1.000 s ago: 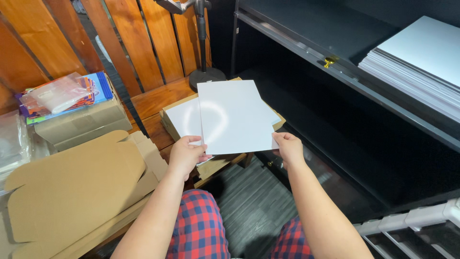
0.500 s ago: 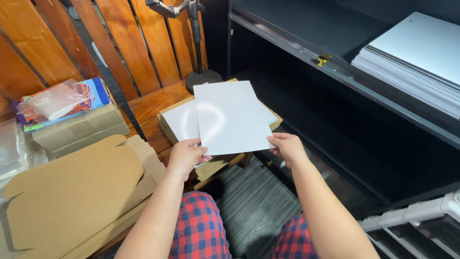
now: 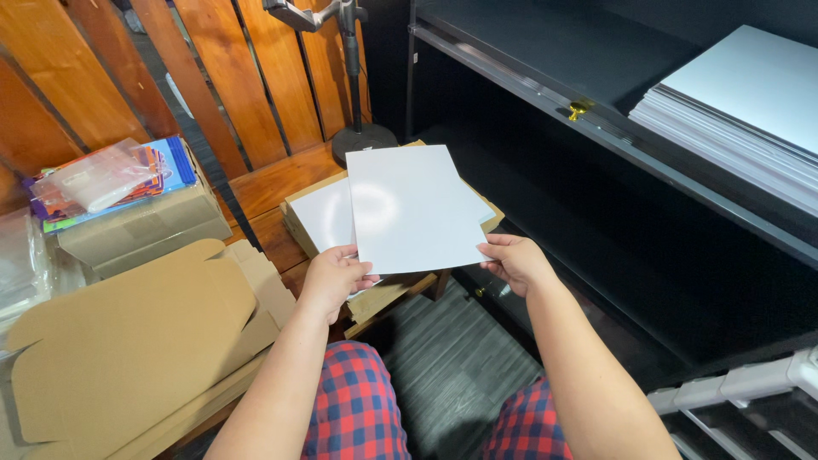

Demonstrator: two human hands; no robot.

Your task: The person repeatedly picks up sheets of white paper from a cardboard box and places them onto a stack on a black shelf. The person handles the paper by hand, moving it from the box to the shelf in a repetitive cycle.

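Now white sheet (image 3: 415, 207) between hands (both gripping).

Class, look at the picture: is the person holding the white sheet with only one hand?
No: the left hand grips the white sheet at its lower left corner and the right hand grips its lower right corner.

Glossy white paper sheet (image 3: 413, 209), matt brown cardboard flat (image 3: 128, 341), varnished wooden slats (image 3: 256, 77), checked cloth trousers (image 3: 358, 409)
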